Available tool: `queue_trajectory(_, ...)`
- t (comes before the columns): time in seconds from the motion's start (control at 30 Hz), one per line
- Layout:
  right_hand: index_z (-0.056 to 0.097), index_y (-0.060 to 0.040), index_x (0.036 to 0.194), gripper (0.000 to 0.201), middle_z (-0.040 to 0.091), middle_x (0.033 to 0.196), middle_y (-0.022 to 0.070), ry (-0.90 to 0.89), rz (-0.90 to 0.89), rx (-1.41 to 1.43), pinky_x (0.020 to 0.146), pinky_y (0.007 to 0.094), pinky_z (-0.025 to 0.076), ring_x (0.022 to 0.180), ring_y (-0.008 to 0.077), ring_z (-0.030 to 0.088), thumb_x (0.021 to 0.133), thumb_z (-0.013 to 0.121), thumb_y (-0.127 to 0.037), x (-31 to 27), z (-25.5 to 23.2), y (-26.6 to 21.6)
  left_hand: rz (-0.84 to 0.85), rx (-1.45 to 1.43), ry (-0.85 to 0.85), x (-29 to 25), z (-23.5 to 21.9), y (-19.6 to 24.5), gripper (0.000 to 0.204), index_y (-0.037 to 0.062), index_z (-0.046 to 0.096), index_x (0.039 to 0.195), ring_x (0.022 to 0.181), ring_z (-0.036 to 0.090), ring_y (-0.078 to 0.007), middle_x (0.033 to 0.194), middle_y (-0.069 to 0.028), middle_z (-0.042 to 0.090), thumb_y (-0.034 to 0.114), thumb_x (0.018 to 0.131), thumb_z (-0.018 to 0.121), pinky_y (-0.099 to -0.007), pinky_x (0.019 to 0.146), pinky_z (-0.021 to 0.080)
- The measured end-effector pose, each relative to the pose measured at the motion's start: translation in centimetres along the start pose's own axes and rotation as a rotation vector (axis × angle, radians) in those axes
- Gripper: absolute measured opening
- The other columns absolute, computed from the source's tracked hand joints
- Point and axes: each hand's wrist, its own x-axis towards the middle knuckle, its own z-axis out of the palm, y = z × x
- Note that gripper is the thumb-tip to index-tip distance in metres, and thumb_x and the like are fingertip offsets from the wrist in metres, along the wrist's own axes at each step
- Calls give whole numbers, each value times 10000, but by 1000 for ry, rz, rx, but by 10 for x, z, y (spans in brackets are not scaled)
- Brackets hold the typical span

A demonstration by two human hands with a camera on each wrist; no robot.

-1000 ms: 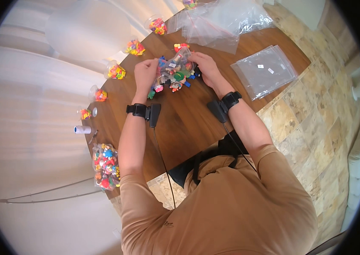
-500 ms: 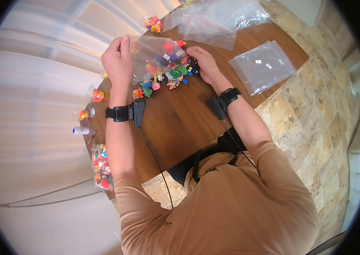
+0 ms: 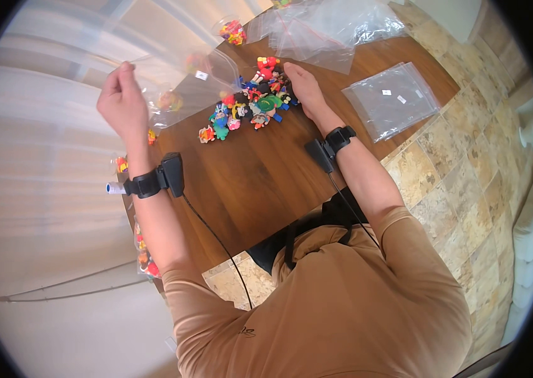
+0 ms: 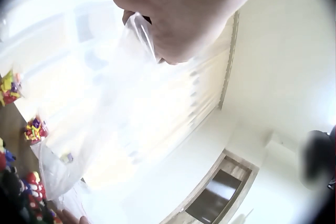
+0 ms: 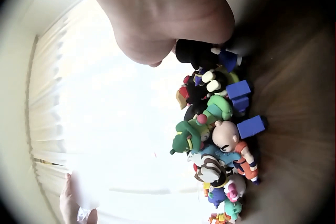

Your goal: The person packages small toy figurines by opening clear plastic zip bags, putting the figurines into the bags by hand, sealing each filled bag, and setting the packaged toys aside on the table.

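My left hand [image 3: 121,101] is raised over the table's left edge, its thumb and fingers pinching a clear plastic bag [image 3: 200,75] with a small white label. In the left wrist view the gathered film [image 4: 137,32] comes out from between the fingers. A heap of small rubber figurines [image 3: 260,107] lies on the wooden table, right of the bag. Beside the heap's right side rests my right hand [image 3: 304,91], fingers extended. The right wrist view shows that hand right by a black-topped figurine [image 5: 195,51], with a bald orange-clad figurine [image 5: 236,145] lower down.
Plastic cups of bright little pieces [image 3: 233,33] line the table's far left edge. Flat clear bags [image 3: 399,104] lie at the right, larger clear bags [image 3: 317,38] at the back. A white tube [image 3: 115,188] and a filled bag of figurines [image 3: 143,252] are partly behind the left arm.
My left hand has moved left, drawing the bag off the figurines, which now lie uncovered on the table. My right hand stays beside the heap and no longer grips the bag.
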Motion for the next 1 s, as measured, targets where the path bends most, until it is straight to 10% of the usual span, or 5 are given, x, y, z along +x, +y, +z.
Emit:
queue_trajectory(0.57, 565, 17, 1336, 578, 610, 1332, 117, -192, 65, -373, 1050, 306, 387, 1225, 209, 552, 1024, 452, -456, 11, -17, -6, -573, -527, 261, -161, -77, -21, 252, -14, 609, 910, 757, 556, -63, 832, -17, 629, 174, 1046, 510, -233, 689, 456)
queue_trajectory(0.63, 578, 41, 1306, 581, 617, 1314, 142, -138, -48, -471, 1051, 316, 387, 1211, 222, 560, 1018, 467, -452, 18, -27, -2, -586, -545, 264, -174, -81, -27, 245, -11, 612, 914, 756, 561, -62, 835, -19, 634, 171, 1044, 513, -230, 690, 457)
queue_trajectory(0.67, 656, 39, 1079, 545, 709, 1016, 163, 6, -209, -484, 913, 355, 468, 999, 245, 649, 1002, 446, -458, 14, -25, 4, -590, -570, 257, -180, -83, -28, 237, -9, 616, 918, 756, 565, -61, 837, -21, 639, 167, 1042, 516, -227, 691, 459)
queue_trajectory(0.8, 660, 17, 1109, 382, 708, 1013, 121, 97, -445, -423, 861, 312, 485, 967, 176, 646, 975, 597, -335, -25, -24, -13, -621, -614, 224, -196, -86, -24, 222, 12, 630, 914, 726, 569, -49, 825, 0, 648, 171, 1035, 534, -213, 656, 456)
queue_trajectory(1.0, 658, -25, 1118, 265, 645, 1003, 3, -491, -34, -350, 850, 238, 453, 949, 55, 565, 994, 600, -252, -138, -5, -19, -771, -863, 212, -217, -92, -8, 249, 50, 600, 872, 622, 507, -29, 727, 27, 577, 225, 1036, 535, -194, 576, 415)
